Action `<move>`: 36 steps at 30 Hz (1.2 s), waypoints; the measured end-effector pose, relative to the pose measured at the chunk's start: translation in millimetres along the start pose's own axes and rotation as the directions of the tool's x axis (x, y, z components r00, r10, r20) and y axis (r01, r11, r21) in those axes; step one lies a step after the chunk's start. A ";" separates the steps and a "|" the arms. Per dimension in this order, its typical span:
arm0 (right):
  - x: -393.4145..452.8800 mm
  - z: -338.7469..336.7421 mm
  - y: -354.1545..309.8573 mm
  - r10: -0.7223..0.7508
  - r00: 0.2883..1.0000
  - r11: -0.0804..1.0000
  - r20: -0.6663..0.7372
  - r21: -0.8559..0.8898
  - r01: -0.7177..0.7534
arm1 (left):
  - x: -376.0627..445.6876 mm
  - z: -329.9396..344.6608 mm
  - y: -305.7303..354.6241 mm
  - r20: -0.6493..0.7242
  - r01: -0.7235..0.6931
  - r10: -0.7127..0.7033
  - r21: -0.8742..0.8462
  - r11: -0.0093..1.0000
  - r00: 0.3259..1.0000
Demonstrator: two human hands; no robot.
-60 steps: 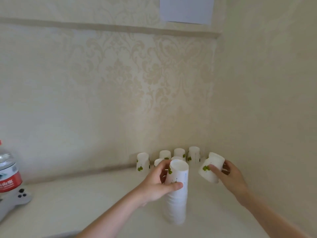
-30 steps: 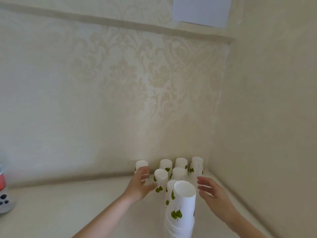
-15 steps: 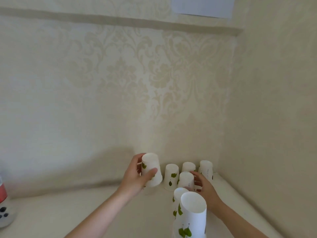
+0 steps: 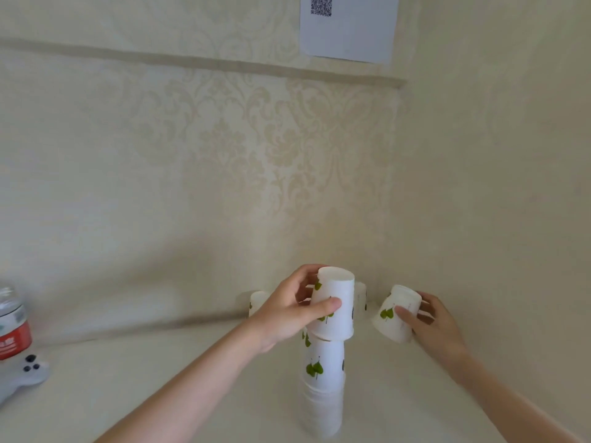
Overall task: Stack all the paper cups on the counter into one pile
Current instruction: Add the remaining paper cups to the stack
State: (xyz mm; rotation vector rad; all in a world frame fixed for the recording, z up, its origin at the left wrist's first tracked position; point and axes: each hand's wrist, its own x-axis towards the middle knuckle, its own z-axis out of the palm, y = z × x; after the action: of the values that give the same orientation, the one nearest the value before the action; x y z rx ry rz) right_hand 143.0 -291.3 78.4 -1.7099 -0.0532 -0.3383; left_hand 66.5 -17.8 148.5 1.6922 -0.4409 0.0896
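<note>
The counter point(image 4: 96, 378) meets two walls. The left hand point(image 4: 284, 314) grips an upside-down cup point(image 4: 334, 305) over the pile point(image 4: 323, 385); the right hand point(image 4: 431, 324) grips another cup point(image 4: 395, 314) near the back corner.

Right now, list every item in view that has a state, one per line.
Left hand: gripping an upside-down paper cup at the top of the stack.
Right hand: gripping a tilted paper cup, off the counter.
Stack of cups: upright, upside down, on the counter.
Two loose cups by the wall: not yet stacked.
Water bottle: upright; cap out of sight.
</note>
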 end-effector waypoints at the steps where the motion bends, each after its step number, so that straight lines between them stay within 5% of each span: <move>1: -5.6 -4.2 -7.8 -0.007 1.000 1.000 0.001 0.013 0.007 | -3.1 1.4 -0.7 -0.007 0.009 -0.009 -0.007 1.000 1.000; 10: -48.8 2.4 -87.2 -0.181 0.970 0.967 0.162 0.206 0.146 | -31.9 5.7 -42.5 0.035 0.130 -0.134 0.096 0.987 0.990; 19: -64.7 50.3 -92.4 -0.230 0.907 0.972 0.354 0.033 0.233 | -47.6 -12.4 -64.2 0.072 0.182 -0.182 0.000 0.983 0.981; 25: -74.8 65.3 -68.0 -0.152 0.860 0.972 0.488 -0.086 0.221 | -47.5 -63.2 -83.9 -0.262 0.225 -0.289 -0.248 0.942 0.921; 31: -60.4 48.4 -52.9 -0.086 0.773 0.990 0.629 -0.034 0.138 | -31.3 -82.3 -84.9 -0.440 0.236 -0.268 -0.126 0.963 0.857; 34: -18.4 30.7 -41.2 -0.053 0.889 0.995 0.456 0.096 0.010 | -8.3 -91.1 -97.8 -0.494 0.262 -0.247 -0.040 0.964 0.833; 36: 17.5 29.4 -24.2 -0.009 0.975 1.000 0.223 -0.026 0.016 | 11.8 -97.9 -113.4 -0.533 0.284 -0.219 0.041 0.958 0.817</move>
State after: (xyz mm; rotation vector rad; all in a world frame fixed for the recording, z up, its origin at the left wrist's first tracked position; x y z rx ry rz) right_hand 159.9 -261.2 102.3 -1.7692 -0.2248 -0.1557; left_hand 134.1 85.8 63.2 1.7426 0.2085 0.3814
